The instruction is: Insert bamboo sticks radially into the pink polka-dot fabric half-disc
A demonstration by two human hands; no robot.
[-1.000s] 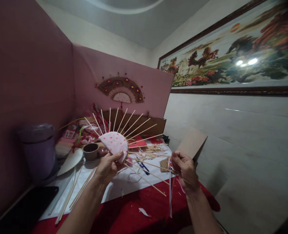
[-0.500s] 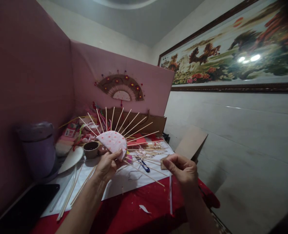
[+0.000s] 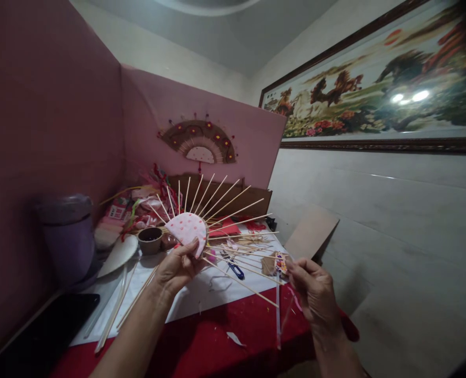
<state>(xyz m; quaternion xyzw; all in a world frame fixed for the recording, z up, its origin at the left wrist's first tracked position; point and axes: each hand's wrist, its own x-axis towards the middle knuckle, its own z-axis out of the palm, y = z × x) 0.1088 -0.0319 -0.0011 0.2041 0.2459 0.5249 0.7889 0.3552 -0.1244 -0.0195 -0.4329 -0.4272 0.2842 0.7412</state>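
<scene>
My left hand grips an unfinished fan by its half-round base, covered in white fabric with pink dots. The thumb lies on the front; the other fingers are mostly hidden behind. Thin wooden sticks spread outward from the base like rays. At right, my right hand is pinched closed at the tip of one low stick, its fingertips partly covering that end. Beyond it on the table lie a small brown piece and a colourful printed packet. Blue-handled scissors rest under the sticks.
A finished fan hangs on the pink panel. To the left stand a purple lidded tumbler and a brown cup, with a black phone in front. Glue sticks and craft scraps lie on the white sheet over red cloth.
My right hand has moved right and slightly down, uncovering the printed packet. The fan has turned slightly and shifted right in the view, still held by my left hand.
</scene>
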